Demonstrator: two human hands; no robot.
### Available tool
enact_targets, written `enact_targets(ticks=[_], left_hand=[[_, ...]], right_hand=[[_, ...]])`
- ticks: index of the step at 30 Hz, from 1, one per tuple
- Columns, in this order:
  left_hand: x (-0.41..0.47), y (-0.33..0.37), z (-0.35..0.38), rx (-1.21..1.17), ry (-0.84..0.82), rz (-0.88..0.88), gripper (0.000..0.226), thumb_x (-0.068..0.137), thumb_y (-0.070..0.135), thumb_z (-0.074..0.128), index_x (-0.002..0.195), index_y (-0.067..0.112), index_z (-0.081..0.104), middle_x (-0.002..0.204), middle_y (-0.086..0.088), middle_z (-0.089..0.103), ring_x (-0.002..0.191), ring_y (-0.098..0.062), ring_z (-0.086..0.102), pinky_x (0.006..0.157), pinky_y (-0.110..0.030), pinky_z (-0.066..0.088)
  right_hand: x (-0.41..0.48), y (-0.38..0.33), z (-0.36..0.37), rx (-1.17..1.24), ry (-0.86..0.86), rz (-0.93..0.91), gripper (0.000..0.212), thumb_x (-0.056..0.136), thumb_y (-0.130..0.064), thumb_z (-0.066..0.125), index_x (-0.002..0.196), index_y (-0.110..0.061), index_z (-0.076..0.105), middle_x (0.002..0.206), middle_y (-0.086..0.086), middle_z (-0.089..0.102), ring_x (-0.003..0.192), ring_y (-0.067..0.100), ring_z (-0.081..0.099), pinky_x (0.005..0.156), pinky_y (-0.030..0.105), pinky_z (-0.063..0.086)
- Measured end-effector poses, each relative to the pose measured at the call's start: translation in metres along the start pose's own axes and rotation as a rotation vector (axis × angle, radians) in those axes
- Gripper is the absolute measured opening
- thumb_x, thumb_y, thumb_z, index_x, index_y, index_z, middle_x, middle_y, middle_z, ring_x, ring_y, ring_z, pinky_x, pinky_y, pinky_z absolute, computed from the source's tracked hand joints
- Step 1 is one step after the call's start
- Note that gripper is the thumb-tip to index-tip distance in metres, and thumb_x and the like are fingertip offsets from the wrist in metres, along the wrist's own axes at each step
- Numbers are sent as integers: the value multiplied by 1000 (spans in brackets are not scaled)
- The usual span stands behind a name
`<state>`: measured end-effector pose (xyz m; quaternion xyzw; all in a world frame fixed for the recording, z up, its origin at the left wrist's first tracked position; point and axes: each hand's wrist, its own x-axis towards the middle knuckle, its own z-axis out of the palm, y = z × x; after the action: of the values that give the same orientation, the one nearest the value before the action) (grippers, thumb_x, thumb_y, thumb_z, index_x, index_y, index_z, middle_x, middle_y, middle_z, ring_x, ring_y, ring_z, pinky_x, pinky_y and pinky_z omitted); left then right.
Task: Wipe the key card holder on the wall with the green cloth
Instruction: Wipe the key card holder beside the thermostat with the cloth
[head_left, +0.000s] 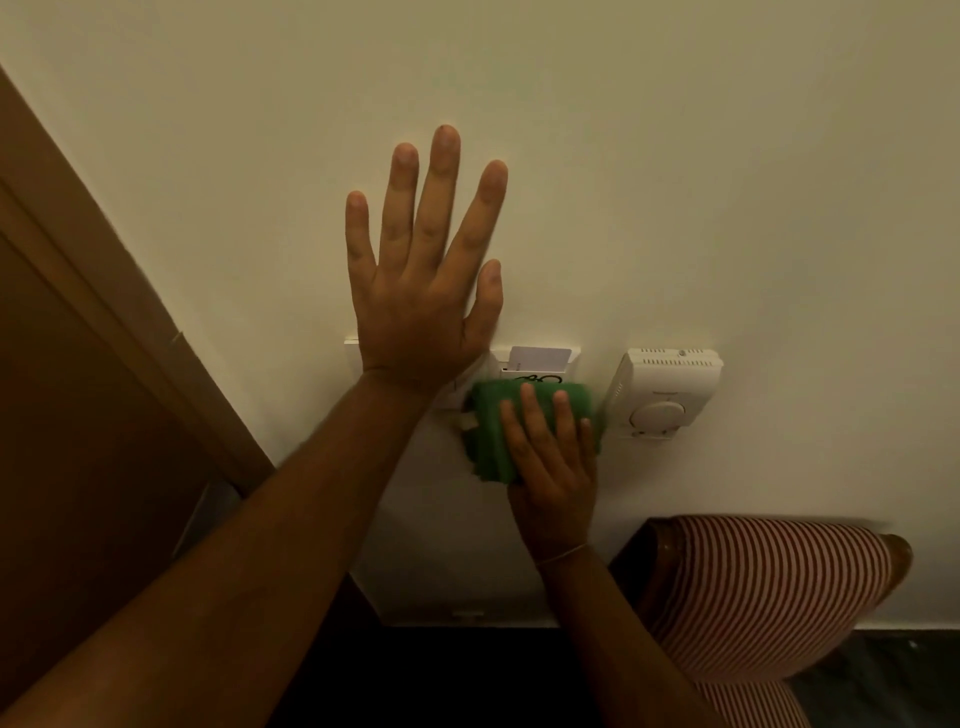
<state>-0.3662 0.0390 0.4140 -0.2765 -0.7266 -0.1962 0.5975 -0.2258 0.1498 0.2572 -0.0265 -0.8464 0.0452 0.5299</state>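
The white key card holder (535, 366) is mounted on the cream wall, with a pale card standing in its top slot. A folded green cloth (491, 426) covers its lower part. My right hand (553, 457) presses flat on the cloth, fingers pointing up. My left hand (421, 270) rests flat on the wall above and left of the holder, fingers spread, holding nothing. Its wrist hides a white plate beside the holder.
A white thermostat (665, 392) with a round dial sits on the wall just right of the holder. A brown door frame (104, 291) runs along the left. A red-and-white striped chair (769, 597) stands below right, near the dark floor.
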Motion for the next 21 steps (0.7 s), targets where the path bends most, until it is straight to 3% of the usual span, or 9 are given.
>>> enact_targets(ticks=[2, 4, 9, 13, 16, 19, 21], left_hand=[[0, 0, 0, -3, -6, 12, 70, 114, 39, 43, 179, 29, 20, 182, -12, 23, 175, -24, 0, 140, -59, 8], [1, 0, 0, -6, -5, 12, 69, 114, 39, 42, 180, 27, 23, 182, -11, 22, 175, -24, 0, 140, -58, 8], [0, 0, 1, -8, -1, 7, 67, 115, 37, 40, 180, 28, 23, 181, -12, 24, 174, -23, 0, 140, -58, 9], [0, -1, 0, -9, 4, 10, 68, 114, 37, 40, 179, 29, 21, 182, -11, 23, 175, -24, 1, 140, -59, 10], [0, -1, 0, -18, -5, 19, 70, 114, 37, 41, 180, 30, 18, 182, -9, 19, 175, -23, 0, 140, -59, 9], [1, -1, 1, -20, -3, 18, 72, 113, 36, 42, 180, 31, 18, 183, -8, 18, 175, -23, 0, 140, -59, 8], [1, 0, 3, -22, 0, 13, 72, 112, 36, 42, 180, 31, 18, 183, -7, 18, 175, -23, 1, 140, -59, 8]], right_hand=[[-2, 4, -5, 36, 26, 95, 78, 98, -9, 72, 163, -26, 32, 174, -6, 22, 163, 26, 18, 134, 46, 15], [1, -6, -2, 128, 36, 128, 58, 107, -9, 58, 159, -21, 36, 173, -4, 25, 164, 27, 17, 133, 47, 16], [12, -31, 10, 133, -67, -27, 87, 89, 4, 75, 160, -24, 33, 166, 1, 35, 164, 21, 16, 134, 40, 12], [6, -6, -2, 59, -55, -72, 65, 104, -4, 59, 161, -25, 36, 174, -6, 22, 162, 22, 25, 133, 41, 17], [5, 6, -10, 72, 23, 87, 69, 103, -8, 66, 162, -26, 34, 174, -8, 23, 162, 26, 23, 133, 46, 18], [12, -12, -1, 149, 58, 132, 45, 113, -10, 46, 157, -18, 40, 172, -7, 25, 163, 26, 20, 134, 45, 15], [18, -29, 8, 170, 36, 87, 50, 109, -2, 45, 156, -18, 42, 169, -4, 30, 163, 25, 20, 133, 43, 14]])
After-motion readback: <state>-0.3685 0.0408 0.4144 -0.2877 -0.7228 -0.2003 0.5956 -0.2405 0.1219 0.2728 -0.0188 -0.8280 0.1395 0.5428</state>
